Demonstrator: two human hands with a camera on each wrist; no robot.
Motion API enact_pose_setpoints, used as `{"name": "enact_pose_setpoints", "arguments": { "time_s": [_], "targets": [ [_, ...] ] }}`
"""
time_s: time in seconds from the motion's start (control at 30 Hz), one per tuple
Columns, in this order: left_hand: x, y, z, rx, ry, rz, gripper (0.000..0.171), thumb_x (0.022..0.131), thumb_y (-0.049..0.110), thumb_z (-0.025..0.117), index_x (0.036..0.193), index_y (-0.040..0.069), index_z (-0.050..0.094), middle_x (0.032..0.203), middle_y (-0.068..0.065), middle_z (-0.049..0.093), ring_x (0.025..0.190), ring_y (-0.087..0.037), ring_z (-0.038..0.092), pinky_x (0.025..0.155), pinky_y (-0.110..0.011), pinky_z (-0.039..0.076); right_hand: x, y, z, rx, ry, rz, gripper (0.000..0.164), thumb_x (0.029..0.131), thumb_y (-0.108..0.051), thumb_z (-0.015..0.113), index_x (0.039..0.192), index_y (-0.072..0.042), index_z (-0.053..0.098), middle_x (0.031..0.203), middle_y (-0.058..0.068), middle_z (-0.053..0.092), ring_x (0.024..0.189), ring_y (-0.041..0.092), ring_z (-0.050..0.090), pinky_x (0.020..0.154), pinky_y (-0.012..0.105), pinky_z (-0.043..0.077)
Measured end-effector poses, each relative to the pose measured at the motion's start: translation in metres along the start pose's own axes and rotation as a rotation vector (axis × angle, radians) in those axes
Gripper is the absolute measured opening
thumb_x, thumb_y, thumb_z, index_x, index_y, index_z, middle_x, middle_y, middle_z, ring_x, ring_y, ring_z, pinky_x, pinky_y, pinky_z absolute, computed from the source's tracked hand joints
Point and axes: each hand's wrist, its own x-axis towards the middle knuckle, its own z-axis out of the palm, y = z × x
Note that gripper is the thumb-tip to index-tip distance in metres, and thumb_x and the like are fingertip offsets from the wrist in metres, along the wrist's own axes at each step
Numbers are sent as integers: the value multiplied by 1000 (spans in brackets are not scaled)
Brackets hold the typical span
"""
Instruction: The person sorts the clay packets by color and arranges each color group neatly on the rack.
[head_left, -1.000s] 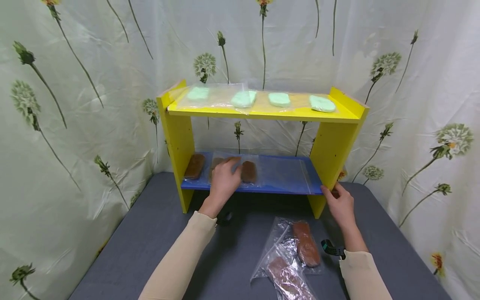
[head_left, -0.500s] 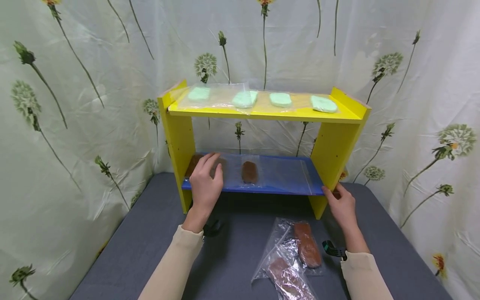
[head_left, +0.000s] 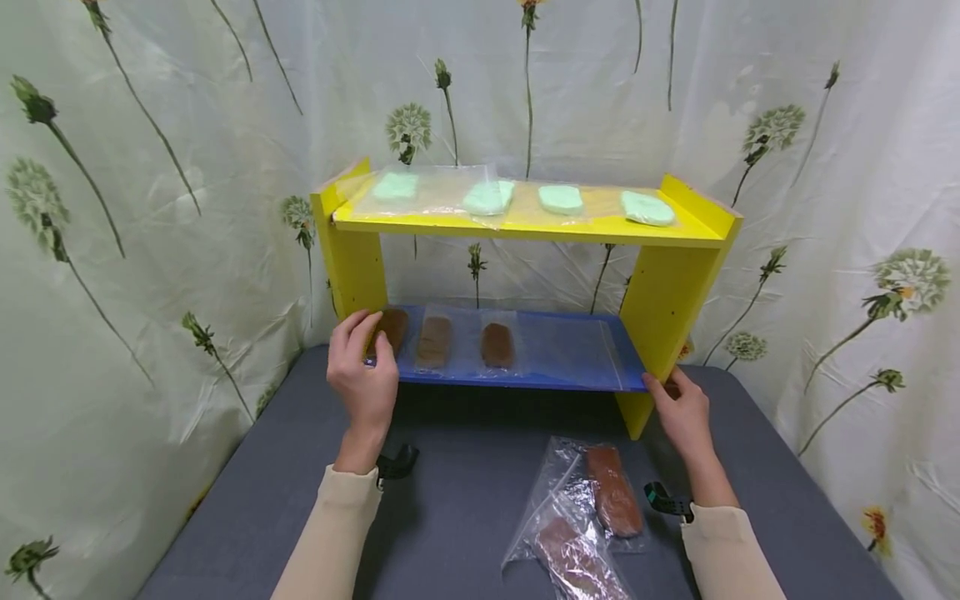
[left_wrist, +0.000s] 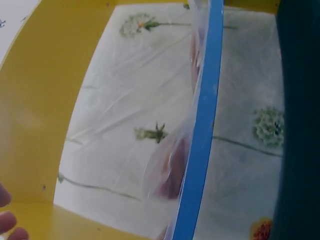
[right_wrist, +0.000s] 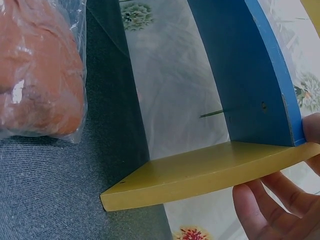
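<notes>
A small shelf unit (head_left: 681,312) with yellow sides and top and a blue lower shelf (head_left: 570,342) stands on the table. Three brown slabs in clear bags lie on the blue shelf: one at the left (head_left: 392,332), a paler one (head_left: 433,342) and a darker one (head_left: 497,345). My left hand (head_left: 363,383) is at the unit's left side, fingers loosely bent and thumb apart, overlapping the left slab in the head view. My right hand (head_left: 682,414) grips the right side panel, its thumb at the blue shelf's end and fingers outside the yellow panel (right_wrist: 210,175).
Pale green pieces (head_left: 560,198) in clear bags lie along the yellow top shelf. In front of the unit, on the dark grey table (head_left: 450,517), are two bagged brown slabs, one farther back (head_left: 615,492) and one nearer (head_left: 573,554). A flower-printed curtain (head_left: 225,167) hangs behind.
My left hand has moved left, from over the middle slabs past the left slab to the unit's left side, uncovering the paler slab. The right hand keeps its grip.
</notes>
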Motion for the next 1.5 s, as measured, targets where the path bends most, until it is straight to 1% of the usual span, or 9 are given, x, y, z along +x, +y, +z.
{"name": "enact_pose_setpoints", "arguments": {
  "time_s": [0.13, 0.2, 0.3, 0.43, 0.6, 0.8, 1.03, 1.27, 1.5],
  "targets": [
    [7, -8, -8, 9, 80, -20, 28, 90, -4, 67, 114, 6, 77, 117, -11, 68, 110, -30, 61, 97, -45, 46, -1, 0, 1, 4, 3, 8, 46, 101, -44, 58, 131, -9, 63, 113, 13, 70, 94, 14, 62, 72, 20, 47],
    [10, -14, -12, 9, 112, -63, 33, 89, -5, 68, 118, 10, 75, 118, -9, 68, 110, -28, 61, 94, -43, 47, -1, 0, 1, 8, 3, 9, 46, 102, -43, 58, 131, -9, 63, 113, 14, 70, 96, 18, 63, 72, 20, 47],
    [9, -24, -18, 0, 116, -152, 39, 90, 0, 71, 125, 15, 72, 119, -7, 66, 110, -24, 60, 90, -42, 47, -1, -1, 0, 8, 2, 12, 46, 102, -44, 58, 132, -9, 62, 113, 15, 69, 98, 24, 63, 72, 22, 47],
    [3, -35, -22, -8, 49, -271, 40, 93, 12, 73, 133, 17, 67, 119, -10, 64, 110, -24, 59, 89, -44, 47, 0, -1, -1, 4, -7, 4, 47, 102, -44, 57, 133, -8, 61, 114, 16, 69, 100, 28, 63, 73, 24, 48],
    [-15, -52, -16, -33, -38, -390, 40, 94, 18, 73, 134, 17, 66, 119, -9, 66, 106, -26, 61, 91, -48, 48, 1, -1, -3, -2, -19, -4, 48, 102, -44, 57, 134, -8, 61, 114, 15, 69, 99, 27, 63, 73, 23, 48],
    [-35, -65, -6, -30, -74, -501, 30, 97, 18, 68, 126, 9, 69, 111, -12, 69, 97, -27, 61, 85, -45, 47, 3, 0, -3, -11, -13, -19, 46, 102, -44, 57, 131, -9, 62, 113, 14, 69, 98, 26, 63, 72, 23, 48],
    [-42, -73, -4, -38, -84, -571, 23, 98, 17, 67, 118, 6, 70, 104, -12, 69, 90, -24, 57, 81, -39, 45, 2, 1, -1, -3, -11, -6, 47, 102, -44, 57, 133, -9, 62, 114, 14, 69, 97, 22, 62, 70, 21, 47],
    [-46, -78, -6, -35, -85, -635, 17, 98, 18, 67, 109, 6, 71, 90, -12, 64, 77, -23, 52, 70, -33, 41, 2, 0, 3, 11, -22, -14, 48, 102, -45, 57, 133, -9, 61, 114, 15, 68, 99, 26, 62, 71, 21, 47],
    [-50, -79, -3, -44, -84, -653, 16, 98, 19, 66, 104, 4, 70, 86, -13, 62, 76, -23, 51, 69, -34, 40, 1, -5, -4, -20, -46, -20, 48, 102, -44, 56, 131, -6, 61, 111, 18, 68, 97, 29, 64, 68, 25, 50]
  ]
}}
